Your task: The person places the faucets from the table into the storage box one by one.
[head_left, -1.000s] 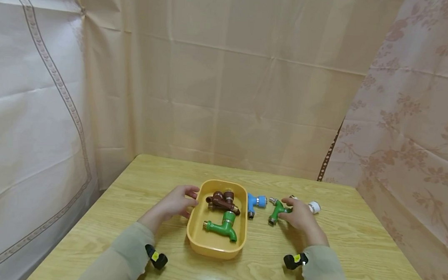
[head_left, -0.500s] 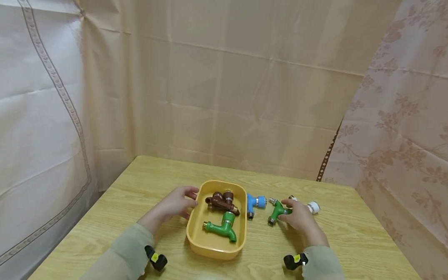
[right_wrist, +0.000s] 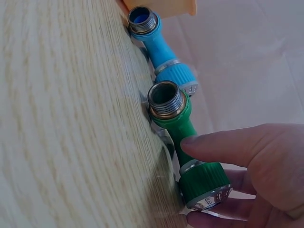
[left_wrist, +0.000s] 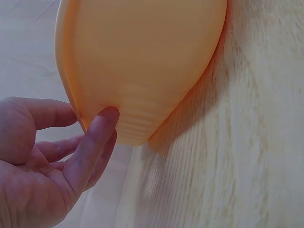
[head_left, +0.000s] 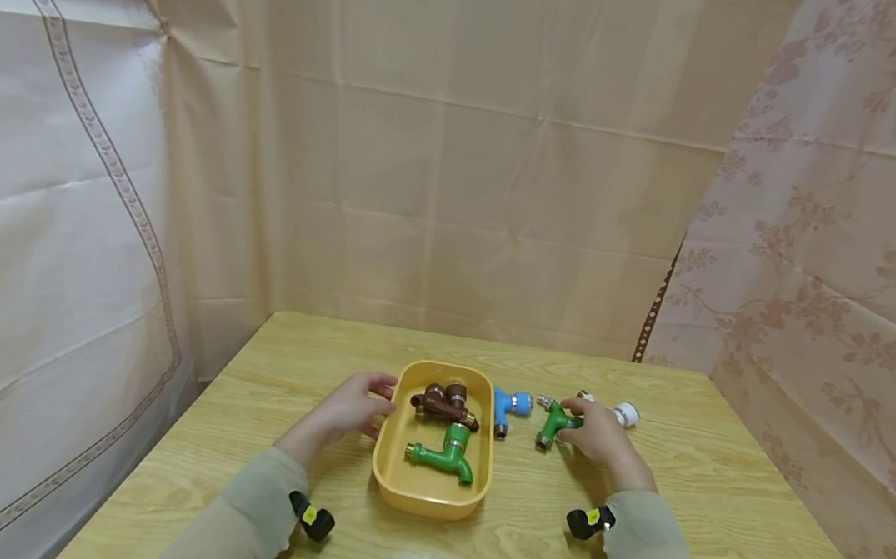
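My left hand (head_left: pixel 355 405) rests its fingertips against the outer wall of a yellow plastic basin (head_left: pixel 432 507), near the rim. In the left wrist view, relaxed fingers (left_wrist: pixel 97 137) touch the basin's side. The basin holds a green tap (head_left: pixel 444 456) and brown taps (head_left: pixel 442 406). My right hand (head_left: pixel 599 432) holds a second green tap (head_left: pixel 555 421) lying on the table; its thumb (right_wrist: pixel 223 146) lies on the tap's body and the other fingers reach behind the ribbed knob. This tap's threaded metal end faces the right wrist camera.
A blue tap (head_left: pixel 513 402) lies between the basin and the second green tap. Behind my right hand is a white tap (head_left: pixel 626 414), partly hidden. The wood-grain table (head_left: pixel 724 492) has curtains (head_left: pixel 452 188) around its far side.
Both hands keep their places at the basin and the green tap. Only a very slight shift of the whole head view shows.
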{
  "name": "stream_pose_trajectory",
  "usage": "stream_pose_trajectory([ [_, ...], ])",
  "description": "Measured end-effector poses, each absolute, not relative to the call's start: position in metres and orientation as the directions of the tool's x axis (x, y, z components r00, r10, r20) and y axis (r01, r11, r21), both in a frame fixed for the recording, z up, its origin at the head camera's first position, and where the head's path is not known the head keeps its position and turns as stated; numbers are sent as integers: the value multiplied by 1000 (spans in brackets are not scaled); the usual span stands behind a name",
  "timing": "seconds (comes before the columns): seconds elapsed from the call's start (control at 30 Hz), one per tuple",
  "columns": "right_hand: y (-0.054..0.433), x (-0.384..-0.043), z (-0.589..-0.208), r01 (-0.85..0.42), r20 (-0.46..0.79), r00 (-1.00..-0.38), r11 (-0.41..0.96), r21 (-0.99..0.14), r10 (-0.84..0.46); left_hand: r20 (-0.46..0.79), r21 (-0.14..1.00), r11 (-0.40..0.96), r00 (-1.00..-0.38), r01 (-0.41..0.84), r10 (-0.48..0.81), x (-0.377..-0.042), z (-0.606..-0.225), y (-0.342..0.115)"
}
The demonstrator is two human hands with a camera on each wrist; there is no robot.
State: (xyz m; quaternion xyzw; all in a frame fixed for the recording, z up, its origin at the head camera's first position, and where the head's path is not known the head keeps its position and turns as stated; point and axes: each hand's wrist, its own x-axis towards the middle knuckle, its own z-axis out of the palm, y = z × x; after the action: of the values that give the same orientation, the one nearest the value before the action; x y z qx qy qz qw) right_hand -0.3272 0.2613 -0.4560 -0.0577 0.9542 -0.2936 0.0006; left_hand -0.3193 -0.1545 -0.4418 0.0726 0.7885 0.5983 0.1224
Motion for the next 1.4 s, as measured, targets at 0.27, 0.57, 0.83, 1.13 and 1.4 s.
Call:
stream_pose_trajectory([
  [0.27, 262, -328, -458, -92, 26, -995, 841, -533, -92, -101, 960, 279, -960, -25, 261, -319, -441, -155],
  [0.57, 262, -327, -458, -97, 37, -995, 854, -511, -91, -97, 959, 283, -960, -19, 263, -318, -440, -154],
  [0.83, 264, -328, -458, -132, 64, -991, 860, -493, -116, -96, 959, 282, -960, -18, 264, -318, -440, -154],
  [1.13, 263, -326, -457, -128, 62, -992, 858, -497, -112, -97, 959, 283, -957, -17, 272, -318, -441, -155],
  [1.4, 264, -327, -458, -142, 83, -990, 858, -493, -115, -94, 959, 285, -957, -12, 276, -318, -441, -155],
])
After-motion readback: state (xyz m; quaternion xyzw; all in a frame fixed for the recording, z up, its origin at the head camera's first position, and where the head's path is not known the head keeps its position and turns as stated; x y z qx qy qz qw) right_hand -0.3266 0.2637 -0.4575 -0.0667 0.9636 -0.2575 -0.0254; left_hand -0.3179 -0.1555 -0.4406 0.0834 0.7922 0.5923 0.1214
